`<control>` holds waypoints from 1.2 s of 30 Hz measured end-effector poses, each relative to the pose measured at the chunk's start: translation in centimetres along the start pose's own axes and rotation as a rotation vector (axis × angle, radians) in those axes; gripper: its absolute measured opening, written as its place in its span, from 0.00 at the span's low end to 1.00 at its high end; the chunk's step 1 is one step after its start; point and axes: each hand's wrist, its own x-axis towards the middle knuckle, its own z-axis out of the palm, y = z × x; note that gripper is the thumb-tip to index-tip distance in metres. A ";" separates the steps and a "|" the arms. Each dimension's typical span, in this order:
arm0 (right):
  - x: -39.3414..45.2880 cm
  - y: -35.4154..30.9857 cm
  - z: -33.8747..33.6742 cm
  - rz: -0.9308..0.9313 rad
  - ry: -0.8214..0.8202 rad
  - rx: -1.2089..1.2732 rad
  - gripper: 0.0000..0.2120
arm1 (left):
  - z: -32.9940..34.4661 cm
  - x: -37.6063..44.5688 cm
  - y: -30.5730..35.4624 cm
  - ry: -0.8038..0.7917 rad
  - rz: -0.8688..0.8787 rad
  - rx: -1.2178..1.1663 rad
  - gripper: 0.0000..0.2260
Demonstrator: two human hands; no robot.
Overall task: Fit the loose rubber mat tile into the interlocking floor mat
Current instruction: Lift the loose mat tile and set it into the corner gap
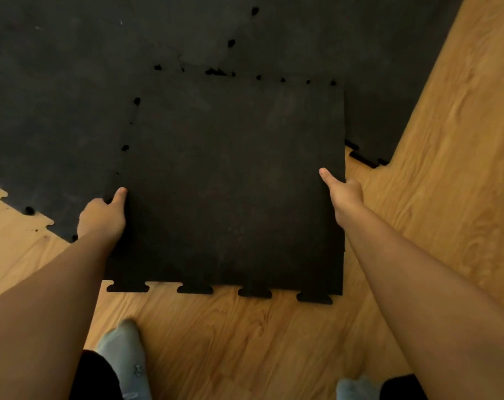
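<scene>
Tile: the loose tile (230, 183) sits in the notch of the mat (57, 111), its far and left edges lying on or over the mat's edges, its near edge with four tabs out over the wood floor (273, 342)
Left hand: the left hand (103, 217) grasps the tile's left edge, thumb on top, fingers hidden under or behind the rim
Right hand: the right hand (344, 197) grasps the right edge the same way, thumb lying on top near the corner of that side
Seams: dark gaps show along the far and left joins, so I judge the tabs are not yet seated; whether the tile rests flat or is held slightly raised I cannot tell
Stage: aligning, with pressing down left to do
Risk, misalignment: tabs may land on top of the mat's tabs instead of between them, caused by a small sideways offset, leaving a raised ridge
Risk, skew: pushing harder with one hand could turn the tile so one seam locks and the other stays open
Risk, fingers: those tucked under the rim could be pinched if the tile drops or is pressed down
Risk, mat: a shove could slide the mat over the smooth floor
</scene>
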 end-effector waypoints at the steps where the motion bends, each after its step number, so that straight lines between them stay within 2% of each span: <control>1: -0.4 0.2 0.0 0.004 0.016 0.046 0.35 | -0.3 -0.1 -0.1 0.020 0.005 -0.023 0.31; 6: -2.8 1.9 0.4 -0.025 0.248 0.166 0.36 | -2.3 -1.1 0.3 0.115 0.109 -0.034 0.27; 9: -4.6 3.4 0.0 -0.022 0.313 0.282 0.23 | -3.5 -1.4 1.5 0.131 0.211 -0.028 0.24; 12: -6.2 5.6 -0.5 0.014 0.364 0.338 0.18 | -4.1 -1.3 2.9 0.150 0.331 0.015 0.22; 13: -6.8 6.5 -0.7 0.036 0.382 0.356 0.20 | -4.1 -1.3 3.3 0.154 0.370 0.031 0.22; 16: -8.2 9.6 -1.4 0.143 0.467 0.363 0.34 | -3.4 -1.4 4.3 0.127 0.441 0.085 0.21; 19: -8.8 11.7 -1.7 0.204 0.474 0.335 0.37 | -2.0 -1.6 3.9 0.083 0.423 0.142 0.21; 25: -7.8 13.1 -1.4 0.241 0.404 0.241 0.35 | -0.2 -1.5 2.6 0.029 0.329 0.133 0.21; 31: -7.4 13.3 -1.2 0.213 0.398 0.075 0.34 | 0.4 -2.0 2.6 0.055 0.283 0.127 0.19; 36: -7.8 13.6 -1.1 0.115 0.468 -0.032 0.29 | 1.2 -2.6 1.1 0.048 0.237 0.136 0.21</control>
